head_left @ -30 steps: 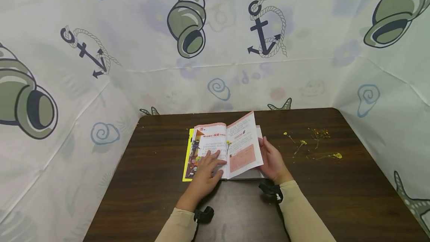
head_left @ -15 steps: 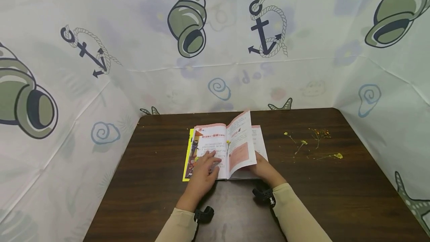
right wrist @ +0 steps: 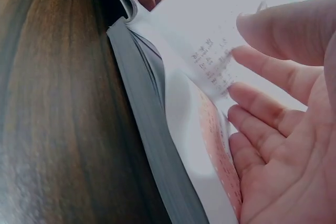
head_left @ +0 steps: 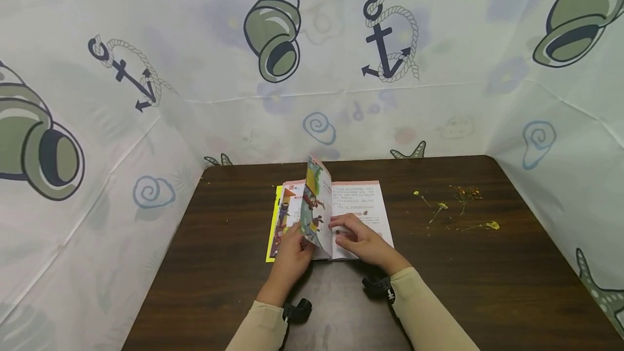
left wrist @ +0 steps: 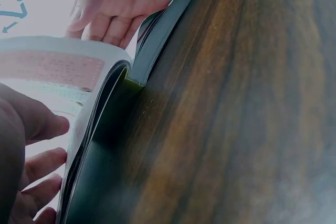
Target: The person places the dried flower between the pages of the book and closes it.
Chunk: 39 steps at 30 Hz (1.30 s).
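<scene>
Wood-grained table (head_left: 219,232); book (head_left: 358,195), curved page (head_left: 316,199) raised; left hand (head_left: 292,253), right hand (head_left: 364,240) loose-fingered.

From the bottom edge I see the left forearm (head_left: 258,326) and right forearm (head_left: 431,310) slant inward. The left hand (head_left: 291,259), just below centre, is partly hidden; the right hand (head_left: 368,242) points upper left, its fingers (right wrist: 273,70) relaxed, thumb (right wrist: 289,31) apart.

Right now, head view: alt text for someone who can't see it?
Open book on a dark wood-grain table, an illustrated page raised between a person's left hand and right hand. Flower sprigs lie to the right; a white backdrop printed with shells and anchors stands behind.
</scene>
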Tool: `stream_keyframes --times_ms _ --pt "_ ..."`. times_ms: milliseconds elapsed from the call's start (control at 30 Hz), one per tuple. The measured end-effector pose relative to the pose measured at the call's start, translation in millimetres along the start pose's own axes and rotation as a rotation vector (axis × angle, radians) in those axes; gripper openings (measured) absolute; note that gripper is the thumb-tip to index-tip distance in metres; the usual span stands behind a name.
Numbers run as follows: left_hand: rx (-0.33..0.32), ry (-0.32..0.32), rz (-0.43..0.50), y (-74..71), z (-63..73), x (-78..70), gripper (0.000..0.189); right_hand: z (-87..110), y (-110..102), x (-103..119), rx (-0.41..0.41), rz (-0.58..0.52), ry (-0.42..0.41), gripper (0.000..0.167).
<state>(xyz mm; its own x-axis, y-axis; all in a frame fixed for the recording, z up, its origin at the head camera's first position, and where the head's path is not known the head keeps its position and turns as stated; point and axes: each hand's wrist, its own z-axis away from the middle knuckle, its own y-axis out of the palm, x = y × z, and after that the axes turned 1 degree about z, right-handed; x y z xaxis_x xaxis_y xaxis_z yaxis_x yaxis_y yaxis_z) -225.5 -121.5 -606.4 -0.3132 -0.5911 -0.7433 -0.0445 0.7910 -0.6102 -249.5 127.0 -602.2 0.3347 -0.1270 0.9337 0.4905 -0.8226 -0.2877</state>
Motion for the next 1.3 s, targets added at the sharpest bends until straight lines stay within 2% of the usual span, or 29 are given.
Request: stream_keyframes --times_ms 67,133,233,300,400,500,600,667,767,933,1033,1067,1133,1233,1300 --pt "-0.007 -0.033 0.049 0.3 0.3 -1.5 0.047 0.6 -1 0 0.013 0.006 -0.009 0.038" --pt "-0.021 -0.072 0.081 0.7 1.9 -3.7 0.047 1.3 -1 0 0.023 0.035 -0.009 0.037" --pt "-0.056 -0.127 0.071 1.1 6.0 -6.6 0.046 2.2 -2 2 0.049 0.081 0.025 0.037" --pt "-0.096 -0.134 0.034 1.1 7.7 -7.4 0.045 2.4 -2 4 0.077 0.11 0.049 0.037" --pt "-0.163 -0.11 0.024 0.4 6.3 -6.8 0.044 1.9 -1 7 0.131 0.171 0.068 0.04" --pt "-0.23 -0.066 0.054 -1.7 2.5 -5.2 0.035 0.7 1 8 0.175 0.281 0.052 0.043" --pt "-0.313 -0.032 0.091 -4.9 1.0 -5.3 0.024 -0.2 2 9 0.195 0.381 0.028 0.044" --pt "-0.374 -0.005 0.107 -7.8 2.5 -7.1 0.023 -0.6 3 9 0.204 0.411 0.017 0.045" --pt "-0.467 0.102 0.094 -11.7 5.1 -10.1 0.025 -0.9 3 10 0.209 0.421 0.013 0.045" --pt "-0.619 0.389 0.028 -15.3 4.8 -13.3 0.02 -0.9 2 12 0.216 0.45 -0.004 0.046" --pt "-0.679 0.494 -0.002 -15.9 4.2 -14.0 0.017 -0.3 2 12 0.221 0.463 -0.008 0.048" --pt "-0.669 0.507 -0.002 -15.9 4.5 -14.3 0.018 -0.1 3 12 0.223 0.462 -0.009 0.048" --pt "-0.59 0.503 0.005 -15.1 5.5 -14.5 0.021 0.1 2 12 0.23 0.456 -0.009 0.048" --pt "-0.345 0.435 0.007 -10.9 6.8 -12.3 0.03 0.1 2 10 0.224 0.458 -0.023 0.048" --pt "-0.18 0.352 -0.002 -7.3 6.8 -9.8 0.038 -0.2 1 9 0.216 0.456 -0.027 0.048"
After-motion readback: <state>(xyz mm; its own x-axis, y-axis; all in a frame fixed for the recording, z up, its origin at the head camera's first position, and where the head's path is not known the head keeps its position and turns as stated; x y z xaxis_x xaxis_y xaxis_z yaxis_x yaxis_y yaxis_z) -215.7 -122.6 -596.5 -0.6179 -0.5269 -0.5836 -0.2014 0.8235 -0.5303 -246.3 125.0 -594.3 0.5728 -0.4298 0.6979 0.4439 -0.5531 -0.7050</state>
